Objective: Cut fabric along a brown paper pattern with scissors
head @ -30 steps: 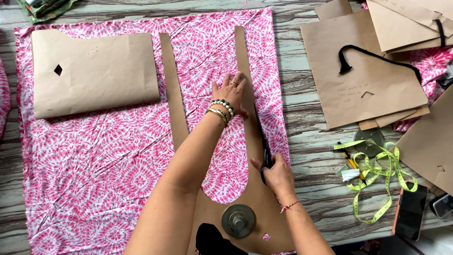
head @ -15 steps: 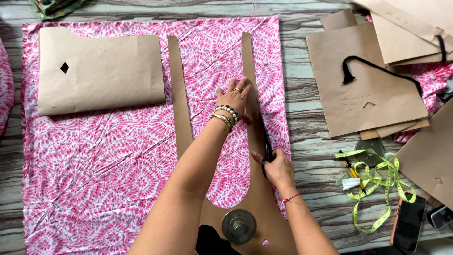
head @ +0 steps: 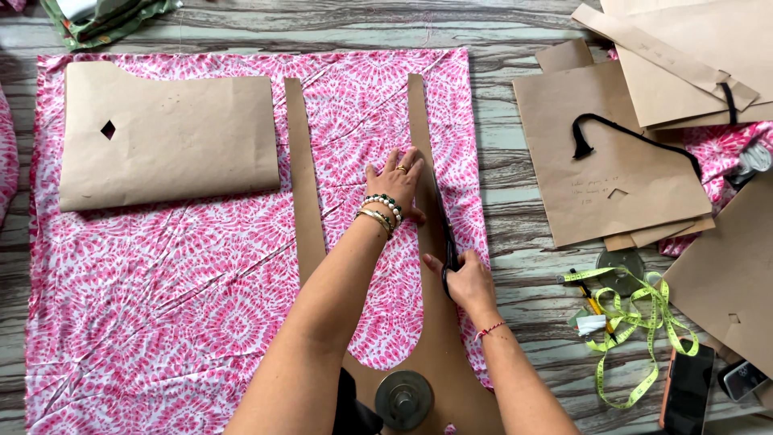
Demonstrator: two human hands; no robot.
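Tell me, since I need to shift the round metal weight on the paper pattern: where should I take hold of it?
Take the round metal weight by its raised centre hub, coming straight down from above. It lies flat on the brown paper pattern, so its rim gives little to get under, and the forearms close on both sides crowd any sideways approach.

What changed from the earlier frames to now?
Little. The right hand with the scissors stayed at the right edge of the U-shaped paper pattern, perhaps edging up along it. The left hand still presses the pattern flat on the pink fabric. The round weight, measuring tape and other paper pieces kept their places. Only the camera shifted slightly.
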